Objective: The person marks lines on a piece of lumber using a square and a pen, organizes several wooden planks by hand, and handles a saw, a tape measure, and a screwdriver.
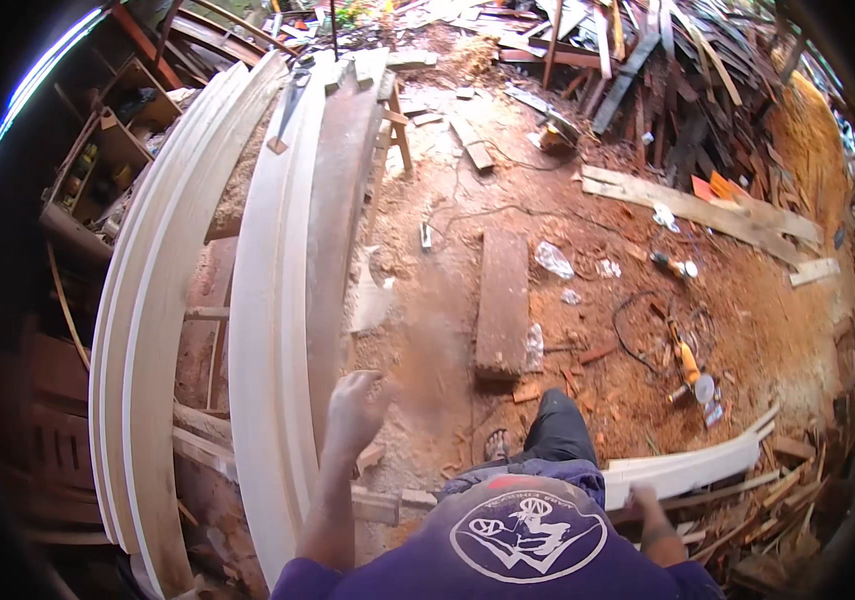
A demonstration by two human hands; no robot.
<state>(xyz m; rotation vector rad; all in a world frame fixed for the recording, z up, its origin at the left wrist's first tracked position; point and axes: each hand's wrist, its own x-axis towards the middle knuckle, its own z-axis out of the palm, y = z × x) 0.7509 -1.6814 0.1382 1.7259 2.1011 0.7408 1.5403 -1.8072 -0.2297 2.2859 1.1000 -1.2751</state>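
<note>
My left hand is raised at the right side of a long pale timber beam and a brown plank beside it. Its fingers are curled into a loose fist, and nothing shows in them. Low at my right side hangs my right hand, small and blurred, in front of some pale curved boards. What its fingers do is unclear. One knee is forward, and a sandalled foot shows on the dusty ground.
More long pale beams lie at the left. A reddish-brown board lies ahead on the ground. To the right are a yellow angle grinder, a second power tool and trailing cords. Scrap wood is heaped at the back.
</note>
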